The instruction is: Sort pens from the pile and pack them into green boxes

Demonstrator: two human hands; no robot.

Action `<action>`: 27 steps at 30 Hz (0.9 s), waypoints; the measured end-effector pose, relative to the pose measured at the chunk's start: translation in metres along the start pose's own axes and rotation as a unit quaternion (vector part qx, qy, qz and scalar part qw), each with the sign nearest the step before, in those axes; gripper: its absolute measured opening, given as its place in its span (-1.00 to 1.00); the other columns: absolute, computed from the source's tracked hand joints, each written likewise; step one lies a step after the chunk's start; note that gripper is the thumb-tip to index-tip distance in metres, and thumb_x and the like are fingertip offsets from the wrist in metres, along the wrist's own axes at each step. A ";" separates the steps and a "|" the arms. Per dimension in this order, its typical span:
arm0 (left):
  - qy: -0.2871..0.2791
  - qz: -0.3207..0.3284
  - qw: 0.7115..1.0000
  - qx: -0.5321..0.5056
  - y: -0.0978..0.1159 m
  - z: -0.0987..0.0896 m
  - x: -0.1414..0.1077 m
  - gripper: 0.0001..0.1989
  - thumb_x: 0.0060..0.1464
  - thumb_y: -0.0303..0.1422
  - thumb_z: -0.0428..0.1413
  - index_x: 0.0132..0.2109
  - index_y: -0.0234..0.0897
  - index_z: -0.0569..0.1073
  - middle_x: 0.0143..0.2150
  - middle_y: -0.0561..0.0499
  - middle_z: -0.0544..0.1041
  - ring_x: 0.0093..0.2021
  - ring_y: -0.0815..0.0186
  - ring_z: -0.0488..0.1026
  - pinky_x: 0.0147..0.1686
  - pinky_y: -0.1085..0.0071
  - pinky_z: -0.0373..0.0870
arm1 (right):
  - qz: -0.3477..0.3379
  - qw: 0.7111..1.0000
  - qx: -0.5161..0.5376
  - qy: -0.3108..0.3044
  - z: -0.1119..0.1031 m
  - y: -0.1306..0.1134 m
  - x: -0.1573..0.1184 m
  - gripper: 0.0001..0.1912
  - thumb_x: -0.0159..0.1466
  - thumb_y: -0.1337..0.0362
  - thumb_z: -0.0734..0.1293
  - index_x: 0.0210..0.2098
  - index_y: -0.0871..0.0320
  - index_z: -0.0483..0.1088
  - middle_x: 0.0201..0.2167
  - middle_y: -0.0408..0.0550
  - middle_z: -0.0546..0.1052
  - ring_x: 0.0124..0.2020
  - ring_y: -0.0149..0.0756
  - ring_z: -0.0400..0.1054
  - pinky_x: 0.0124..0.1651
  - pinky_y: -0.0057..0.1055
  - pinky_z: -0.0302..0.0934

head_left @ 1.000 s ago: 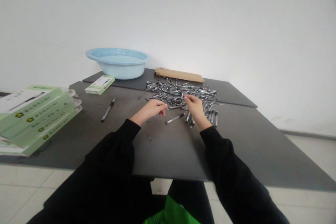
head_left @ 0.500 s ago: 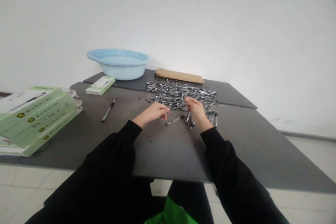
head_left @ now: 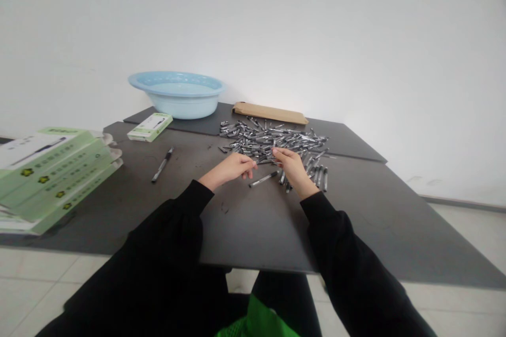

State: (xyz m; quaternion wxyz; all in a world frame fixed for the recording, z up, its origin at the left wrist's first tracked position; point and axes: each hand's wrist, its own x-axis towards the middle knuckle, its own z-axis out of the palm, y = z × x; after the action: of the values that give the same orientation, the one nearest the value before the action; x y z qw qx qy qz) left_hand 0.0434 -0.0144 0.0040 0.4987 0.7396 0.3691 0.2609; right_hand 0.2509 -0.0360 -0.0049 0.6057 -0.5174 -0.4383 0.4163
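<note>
My left hand (head_left: 236, 166) is closed at the near edge of a heap of pens (head_left: 272, 137), its thumb and fingers pinched at what looks like a dark-gripped pen. Facing it, my right hand (head_left: 291, 167) is also closed, thumb and index finger pinching a pen whose end shows above the fingertips. The heaped pens are clear with black parts and lie in all directions. One single pen (head_left: 264, 179) lies on the table between the hands. Several pens (head_left: 319, 178) sit side by side just right of my right hand.
Another pen (head_left: 162, 165) lies apart on the dark table (head_left: 253, 231). Green and white pen boxes (head_left: 51, 174) are stacked at the left, with one smaller-looking box (head_left: 150, 127) farther back. A light blue basin (head_left: 184, 105) and a brown cardboard piece (head_left: 271, 113) stand near the wall.
My right hand has shifted slightly left, bringing its fingertips nearer to my left hand. My left hand stays almost in place. The pens on the table look the same.
</note>
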 end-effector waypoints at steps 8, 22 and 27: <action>0.018 -0.012 1.000 -0.004 0.006 -0.002 -0.002 -0.74 0.09 -0.27 0.08 -0.32 -0.39 0.55 -0.56 0.02 0.52 -0.60 0.43 0.32 -0.51 0.50 0.26 | -0.027 0.998 0.031 0.055 -0.012 0.000 0.008 -0.58 -0.08 -0.01 0.51 -0.34 0.15 0.56 -0.46 -0.15 0.51 -0.46 -0.41 0.27 -0.39 -0.44 0.08; 0.002 -0.006 1.000 0.005 0.005 -0.002 -0.002 -0.71 0.10 -0.23 0.08 -0.30 -0.39 0.56 -0.56 0.02 0.52 -0.60 0.42 0.32 -0.51 0.49 0.26 | -0.029 0.998 0.016 0.045 -0.008 -0.001 0.004 -0.57 -0.08 -0.02 0.50 -0.33 0.15 0.56 -0.45 -0.14 0.51 -0.46 -0.42 0.25 -0.41 -0.44 0.09; -0.007 0.001 1.000 0.012 0.005 -0.002 -0.003 -0.68 0.11 -0.18 0.09 -0.30 -0.38 0.57 -0.55 0.00 0.53 -0.60 0.42 0.32 -0.50 0.49 0.25 | -0.021 0.998 0.014 0.053 -0.009 -0.001 0.005 -0.58 -0.09 -0.01 0.50 -0.34 0.15 0.56 -0.44 -0.14 0.50 -0.46 -0.42 0.25 -0.40 -0.45 0.08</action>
State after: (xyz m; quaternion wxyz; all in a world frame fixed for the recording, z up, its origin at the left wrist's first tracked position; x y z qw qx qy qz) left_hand 0.0416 -0.0170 0.0096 0.4922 0.7479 0.3675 0.2516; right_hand 0.2609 -0.0340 -0.0038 0.6440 -0.5208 -0.4103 0.3817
